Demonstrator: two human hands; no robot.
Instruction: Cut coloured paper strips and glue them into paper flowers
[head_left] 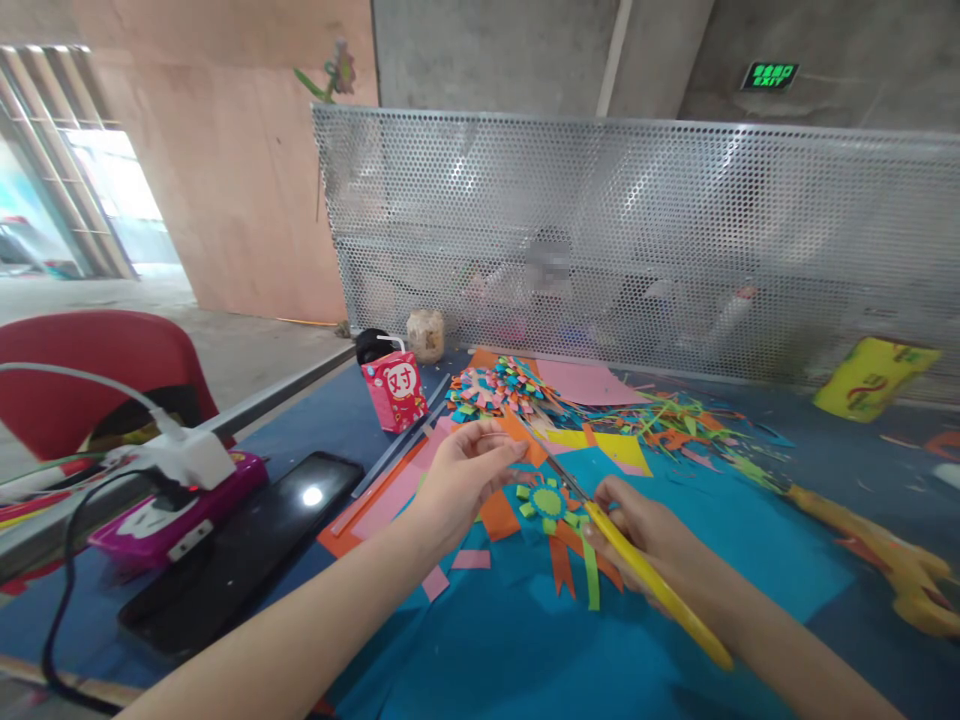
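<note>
Pinched between the fingertips of my left hand (472, 460) is an orange paper piece (523, 436). My right hand (637, 520) is closed around yellow-handled scissors (660, 588), whose blades point up and left to the orange piece. Whether the blades are apart or closed on it, I cannot tell. Below and between both hands lies a blue and green paper flower (547, 502) with orange and green ribbon tails. Small pink strips (471, 560) are scattered near my left wrist. Blue sheets (487, 650) lie under all this.
Several finished-looking fringed paper flowers (495, 388) and a heap of offcuts (675, 420) sit at the back. A red drink carton (395, 390), black phone (247, 550) and purple power strip (180, 515) stand left. Perforated metal screen (600, 230) borders the table; a yellow packet (874, 380) is right.
</note>
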